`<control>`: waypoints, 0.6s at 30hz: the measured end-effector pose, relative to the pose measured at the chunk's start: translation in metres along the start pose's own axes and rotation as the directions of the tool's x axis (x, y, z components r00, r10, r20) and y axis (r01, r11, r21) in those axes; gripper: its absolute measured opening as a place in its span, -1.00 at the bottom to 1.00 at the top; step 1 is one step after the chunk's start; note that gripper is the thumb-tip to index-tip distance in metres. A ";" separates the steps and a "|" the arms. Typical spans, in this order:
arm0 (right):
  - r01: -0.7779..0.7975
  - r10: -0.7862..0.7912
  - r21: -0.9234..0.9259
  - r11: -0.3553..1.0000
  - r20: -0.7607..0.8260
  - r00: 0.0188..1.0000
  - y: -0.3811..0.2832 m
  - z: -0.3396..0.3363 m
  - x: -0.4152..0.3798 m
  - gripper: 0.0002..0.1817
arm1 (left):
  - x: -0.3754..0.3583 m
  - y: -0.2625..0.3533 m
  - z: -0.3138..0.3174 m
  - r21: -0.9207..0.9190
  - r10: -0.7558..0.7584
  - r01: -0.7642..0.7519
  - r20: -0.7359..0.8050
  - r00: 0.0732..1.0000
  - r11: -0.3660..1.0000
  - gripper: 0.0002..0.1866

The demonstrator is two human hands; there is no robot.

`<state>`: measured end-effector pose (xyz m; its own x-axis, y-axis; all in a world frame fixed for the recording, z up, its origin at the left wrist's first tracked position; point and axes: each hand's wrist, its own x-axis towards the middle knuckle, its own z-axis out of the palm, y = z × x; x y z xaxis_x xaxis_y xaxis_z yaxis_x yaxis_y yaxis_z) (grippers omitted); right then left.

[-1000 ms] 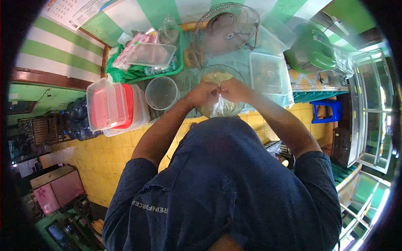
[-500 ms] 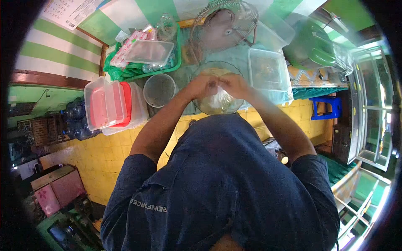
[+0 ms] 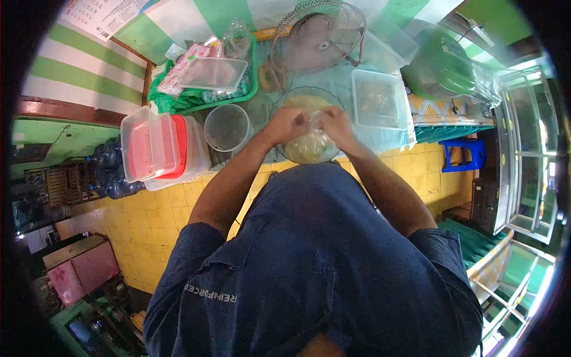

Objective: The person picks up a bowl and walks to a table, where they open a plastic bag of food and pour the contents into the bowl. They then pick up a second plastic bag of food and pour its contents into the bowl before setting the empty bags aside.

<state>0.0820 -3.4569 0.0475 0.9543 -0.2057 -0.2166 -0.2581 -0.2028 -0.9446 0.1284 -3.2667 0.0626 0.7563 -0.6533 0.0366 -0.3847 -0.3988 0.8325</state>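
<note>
Both my hands are above a clear round bowl (image 3: 336, 95) that stands at the table's front edge, with something yellowish in it. Between them hangs a clear plastic bag (image 3: 311, 144), bulging and shiny. My left hand (image 3: 290, 125) pinches the bag's upper part from the left. On the other side, my right hand (image 3: 336, 128) has its fingers closed on the bag's top. The fingertips are small and partly hidden, and I cannot make out what the bag contains.
Left of the bowl stand a round clear tub (image 3: 228, 129) and stacked red and clear boxes (image 3: 148, 149). Behind are a green basket (image 3: 254, 77) of packets and a fan (image 3: 321, 38). A rectangular clear box (image 3: 380, 98) sits right; a blue stool (image 3: 463, 155) is beyond.
My hands have moved slightly apart, the right one to the right. The bag now looks wider and rounder below them, and less of a whitish gathered shape shows.
</note>
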 end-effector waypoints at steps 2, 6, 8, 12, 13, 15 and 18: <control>0.326 -0.305 -0.269 0.906 0.119 0.945 0.000 -0.003 0.000 -0.82 | -0.005 0.003 -0.004 -0.008 -0.003 0.003 0.010 1.000 1.000 -0.79; 0.643 -0.426 -0.448 0.621 0.497 0.756 -0.024 -0.023 0.013 -0.82 | -0.001 -0.007 -0.002 -0.019 -0.020 0.021 0.056 0.998 1.000 -0.79; 0.611 -0.413 -0.491 0.621 0.459 0.787 -0.026 -0.024 0.017 -0.83 | -0.001 -0.001 -0.002 0.070 0.002 -0.004 0.038 0.999 0.998 -0.79; 0.076 -0.045 -0.254 0.964 0.128 0.991 -0.015 -0.011 0.007 -0.79 | -0.002 -0.001 0.002 0.017 -0.031 0.032 -0.049 0.998 0.999 -0.82; -0.142 0.152 -0.108 0.984 0.086 0.985 -0.014 -0.008 0.003 -0.77 | -0.003 -0.003 0.005 0.004 -0.008 0.009 -0.050 0.999 1.000 -0.83; -0.213 0.218 0.272 0.939 0.011 0.976 -0.010 -0.006 -0.004 -0.74 | -0.005 -0.004 0.010 -0.035 0.000 -0.003 -0.073 0.997 0.999 -0.84; -0.236 0.268 0.502 0.832 0.009 0.963 -0.006 -0.006 -0.005 -0.74 | -0.010 -0.003 0.017 -0.104 -0.056 0.045 -0.103 0.993 0.994 -0.84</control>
<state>0.0781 -3.4609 0.0553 0.8513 -0.2443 -0.4643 -0.3647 0.3607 -0.8584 0.1130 -3.2692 0.0501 0.8269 -0.5604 0.0468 -0.2931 -0.3583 0.8864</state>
